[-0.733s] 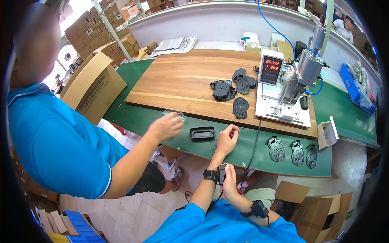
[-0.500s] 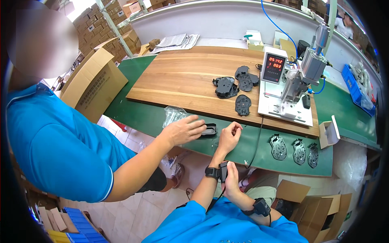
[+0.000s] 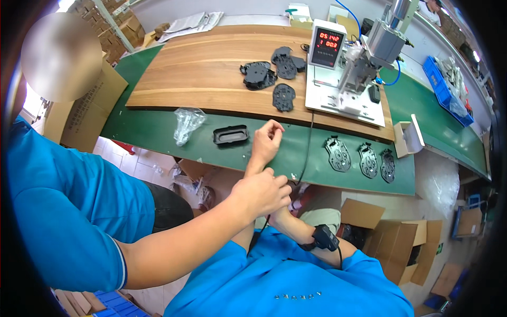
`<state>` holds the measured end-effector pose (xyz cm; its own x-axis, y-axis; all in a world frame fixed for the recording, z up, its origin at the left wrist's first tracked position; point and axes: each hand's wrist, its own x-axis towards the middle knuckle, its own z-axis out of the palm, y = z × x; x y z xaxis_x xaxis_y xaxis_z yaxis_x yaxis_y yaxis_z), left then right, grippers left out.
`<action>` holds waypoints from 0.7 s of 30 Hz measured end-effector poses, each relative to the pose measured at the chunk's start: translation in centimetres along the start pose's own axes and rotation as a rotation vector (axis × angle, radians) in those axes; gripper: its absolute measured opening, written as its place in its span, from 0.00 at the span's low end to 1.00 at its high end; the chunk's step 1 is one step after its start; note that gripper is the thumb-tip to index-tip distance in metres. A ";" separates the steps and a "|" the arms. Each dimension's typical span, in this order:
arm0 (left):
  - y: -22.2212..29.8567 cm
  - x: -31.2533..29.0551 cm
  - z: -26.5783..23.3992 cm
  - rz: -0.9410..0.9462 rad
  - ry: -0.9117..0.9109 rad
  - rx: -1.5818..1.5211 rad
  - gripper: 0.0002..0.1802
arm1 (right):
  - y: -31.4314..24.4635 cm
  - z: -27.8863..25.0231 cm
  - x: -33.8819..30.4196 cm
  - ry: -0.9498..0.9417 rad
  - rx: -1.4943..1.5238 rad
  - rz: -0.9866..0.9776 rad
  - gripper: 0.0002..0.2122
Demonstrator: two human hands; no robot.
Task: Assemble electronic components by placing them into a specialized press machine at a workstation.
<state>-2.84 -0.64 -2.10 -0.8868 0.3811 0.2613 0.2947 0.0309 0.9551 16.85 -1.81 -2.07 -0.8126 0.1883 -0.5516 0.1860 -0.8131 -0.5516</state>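
My left hand [image 3: 266, 141] is held over the front edge of the green table [image 3: 211, 150], fingers loosely curled in, with nothing seen between them. A co-worker's hand [image 3: 264, 193] reaches in from the left and lies over my left wrist, covering the black strap device there. Behind it, my right hand [image 3: 281, 212] is mostly hidden; its fingers cannot be made out. A black device [image 3: 326, 238] is strapped to my right wrist. Left of my left hand are a black oblong tray-like part [image 3: 231, 135] and a crumpled clear plastic bag [image 3: 188, 125].
Black moulded shells [image 3: 283, 97] lie on the wooden board [image 3: 211, 58], beside a pneumatic press [image 3: 364, 68] with a red-lit display box [image 3: 326, 45]. Several similar shells [image 3: 338, 154] lie at right near a small open box [image 3: 408, 136]. A black cable [image 3: 309, 153] crosses the table edge.
The co-worker's hand has moved from beside the black tray onto my left wrist, now covering most of my right hand. The view has shifted, so the table sits higher and further left.
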 end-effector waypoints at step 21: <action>1.0 0.2 -0.1 0.041 0.000 -0.295 0.05 | -2.2 -0.6 -0.5 -0.348 -0.789 -0.674 0.38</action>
<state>-2.78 -0.65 -1.09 -0.8763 0.3765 0.3006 0.2140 -0.2549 0.9430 17.23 0.22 -0.93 -0.9687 0.1958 0.1525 -0.1548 0.0033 -0.9879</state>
